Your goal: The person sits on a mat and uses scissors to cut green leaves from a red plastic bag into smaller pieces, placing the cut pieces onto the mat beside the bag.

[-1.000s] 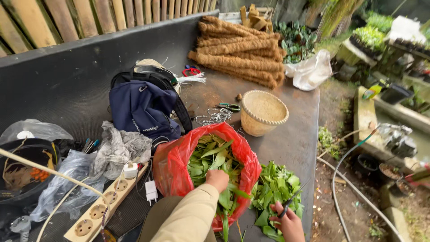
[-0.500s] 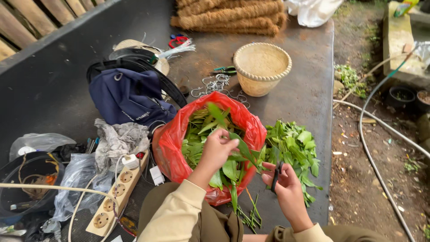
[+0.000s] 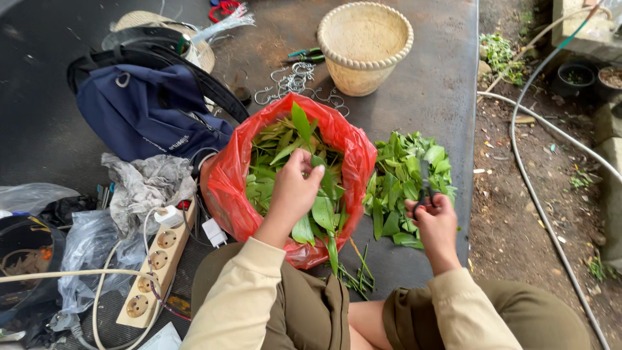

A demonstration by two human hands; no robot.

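- Head view: a seated person in a cream long-sleeved top and olive shorts works at the edge of a dark counter (image 3: 427, 91), seen from above.
- The left hand (image 3: 295, 188) reaches into an open red plastic bag (image 3: 353, 162) full of long green leaves (image 3: 278, 152); its fingers are curled around a few leaves near the middle of the bag, a clenched grip on the foliage.
- The right hand (image 3: 434, 220) is closed around the dark handles of a small pair of scissors (image 3: 424, 185), the blades pointing away from the body over a loose pile of cut leaves (image 3: 402, 175).
- That pile lies on the counter just to the right of the bag, close to the counter's edge.
- A few thin green stems (image 3: 356, 275) lie on the counter in front of the bag, near the person's knees.
- Beyond the bag stand a pale woven basket (image 3: 364, 45) and a scatter of metal hooks (image 3: 295, 84).
- To the left sit a navy backpack (image 3: 146, 113), a crumpled grey cloth (image 3: 146, 185) and a beige power strip (image 3: 155, 262) with a white plug in it.
- On the right, past the counter, a pale hose (image 3: 551, 194) runs across bare soil.
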